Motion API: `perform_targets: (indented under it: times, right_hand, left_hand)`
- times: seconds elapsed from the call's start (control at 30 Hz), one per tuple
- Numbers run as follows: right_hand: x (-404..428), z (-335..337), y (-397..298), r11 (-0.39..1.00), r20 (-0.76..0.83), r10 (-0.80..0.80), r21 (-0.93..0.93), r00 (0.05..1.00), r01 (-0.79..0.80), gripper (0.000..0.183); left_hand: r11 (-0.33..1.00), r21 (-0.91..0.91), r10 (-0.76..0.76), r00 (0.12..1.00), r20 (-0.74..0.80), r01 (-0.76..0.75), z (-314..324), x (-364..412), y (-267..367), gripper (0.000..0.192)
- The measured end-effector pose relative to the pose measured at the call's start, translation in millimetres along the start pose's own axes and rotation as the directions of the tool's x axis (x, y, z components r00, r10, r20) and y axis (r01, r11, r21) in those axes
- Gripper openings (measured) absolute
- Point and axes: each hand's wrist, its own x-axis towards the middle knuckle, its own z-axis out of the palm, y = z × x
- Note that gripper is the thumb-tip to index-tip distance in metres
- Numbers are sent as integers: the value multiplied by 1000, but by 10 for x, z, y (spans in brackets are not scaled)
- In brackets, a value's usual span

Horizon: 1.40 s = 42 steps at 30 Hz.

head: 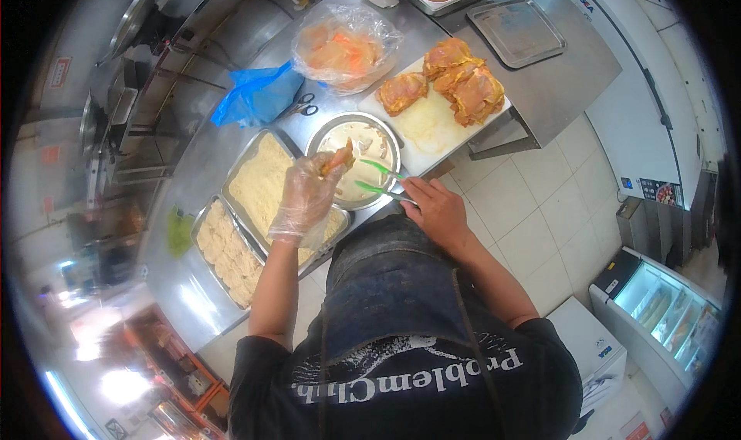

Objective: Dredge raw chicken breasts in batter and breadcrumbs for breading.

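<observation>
My left hand [308,195], in a clear plastic glove, is shut on a piece of raw marinated meat [337,161] above the left side of a round metal bowl [395,140]. Pale batter [347,134] with several strips of meat fills the bowl. Bare, my right hand [435,209] grips metal tongs [399,195] whose green tips are spread over the batter with nothing between them. Under my left wrist lies a metal tray of yellowish flour [257,176]. Beside it, a second tray holds coated pieces [227,253].
Larger marinated meat pieces [470,87] sit on a white cutting board [425,142] right of the bowl. Beyond the bowl are scissors [304,105], a blue plastic bag [260,95] and a clear bag [347,49]. A metal tray [517,33] lies on the right-hand table.
</observation>
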Motion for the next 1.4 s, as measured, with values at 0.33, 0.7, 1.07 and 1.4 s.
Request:
perform_targets:
  times: [0.33,0.7,1.07,1.4]
  right_hand:
    - [96,-134,-55,987,-23,95,-125,995,-97,43]
    - [430,280,-127,956,201,2,-289,980,58,30]
    - [959,552,-134,897,303,-54,-404,952,180,29]
    - [510,-32,-348,961,359,-50,-238,932,143,32]
  left_hand:
    - [941,323,82,994,68,-100,477,249,-880,32]
    - [834,508,323,936,-136,-215,337,573,-1076,33]
    - [966,258,133,885,-446,-15,216,-10,-1245,34]
    - [986,169,96,851,-516,-9,222,-276,-1399,34]
